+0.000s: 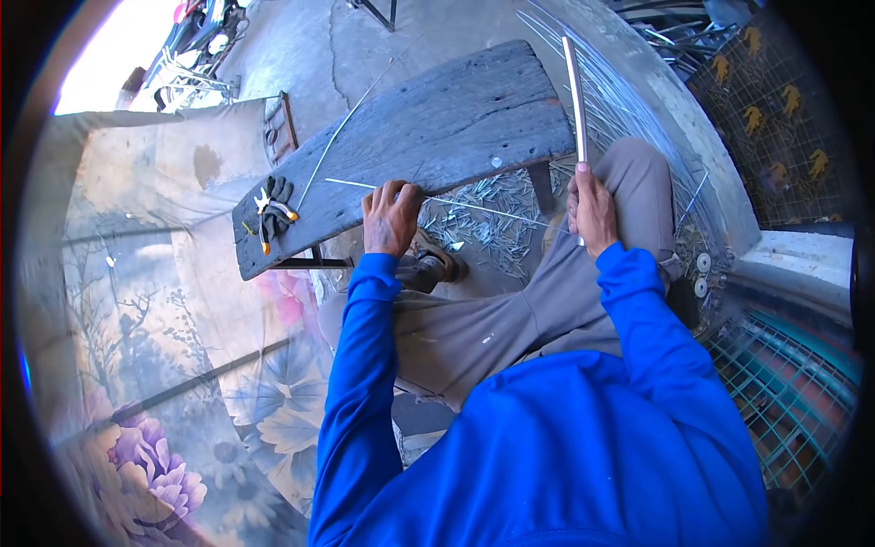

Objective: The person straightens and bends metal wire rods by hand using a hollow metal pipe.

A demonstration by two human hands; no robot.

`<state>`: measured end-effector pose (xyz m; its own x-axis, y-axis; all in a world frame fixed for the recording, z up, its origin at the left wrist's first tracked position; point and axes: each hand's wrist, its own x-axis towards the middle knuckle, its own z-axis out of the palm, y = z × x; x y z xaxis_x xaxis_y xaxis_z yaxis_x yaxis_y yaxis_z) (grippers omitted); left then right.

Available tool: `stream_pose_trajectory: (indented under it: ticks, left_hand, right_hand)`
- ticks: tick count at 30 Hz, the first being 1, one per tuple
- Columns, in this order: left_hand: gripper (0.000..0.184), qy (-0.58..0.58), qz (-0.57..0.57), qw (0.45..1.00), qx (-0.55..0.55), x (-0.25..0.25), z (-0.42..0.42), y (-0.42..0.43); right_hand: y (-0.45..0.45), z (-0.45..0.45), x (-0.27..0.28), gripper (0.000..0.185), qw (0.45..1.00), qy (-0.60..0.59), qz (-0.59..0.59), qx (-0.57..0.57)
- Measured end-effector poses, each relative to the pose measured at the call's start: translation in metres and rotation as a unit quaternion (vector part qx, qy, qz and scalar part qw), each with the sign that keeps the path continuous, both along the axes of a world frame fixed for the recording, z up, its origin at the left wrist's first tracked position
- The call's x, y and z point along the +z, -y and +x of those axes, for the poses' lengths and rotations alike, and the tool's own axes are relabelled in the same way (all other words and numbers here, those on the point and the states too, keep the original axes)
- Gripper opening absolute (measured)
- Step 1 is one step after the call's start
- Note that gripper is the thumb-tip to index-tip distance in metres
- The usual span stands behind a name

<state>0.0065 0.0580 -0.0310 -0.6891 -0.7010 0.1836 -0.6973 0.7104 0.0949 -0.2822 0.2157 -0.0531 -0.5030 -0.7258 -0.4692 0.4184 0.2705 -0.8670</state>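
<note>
My left hand (392, 219) rests at the near edge of a dark wooden bench (437, 109), its fingers curled over a thin metal rod (483, 211). The rod runs from the bench top out past the edge toward my right hand. My right hand (593, 211) is closed around a long, flat, silvery metal bar (574, 91), which points up and away beside my right knee. Whether that hand also touches the rod's end, I cannot tell. Pliers (265, 228) with orange and white handles lie with a dark glove (278, 196) on the bench's left end.
Another thin rod (342, 128) lies on the bench and sticks out beyond its far side. Many cut metal pieces (492, 219) litter the floor below. Long rods (629, 118) lie at the right. A printed cloth (182, 319) hangs at the left; a green wire grid (784, 392) stands at the right.
</note>
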Motion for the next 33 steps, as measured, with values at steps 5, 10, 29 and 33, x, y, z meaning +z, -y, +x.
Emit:
stream_pose_trajectory:
  ticks: [5,10,29,33]
  left_hand:
    - [0.019,-0.008,-0.047,0.998,-0.030,0.008,0.017,0.010]
    - [0.015,-0.006,-0.076,0.997,-0.005,0.054,0.026,0.015]
    - [0.037,-0.424,0.642,0.584,0.259,-0.007,-0.032,-0.080]
    - [0.038,-0.392,0.587,0.650,0.282,-0.003,-0.014,-0.125]
  right_hand:
    - [-0.001,-0.005,0.000,0.054,1.000,0.013,-0.019,-0.016]
    - [-0.001,-0.006,0.006,0.053,0.993,0.046,-0.048,-0.095]
    - [0.001,-0.001,-0.004,0.055,0.999,-0.033,0.012,0.010]
    - [-0.002,-0.001,-0.004,0.056,0.999,-0.031,0.015,0.019]
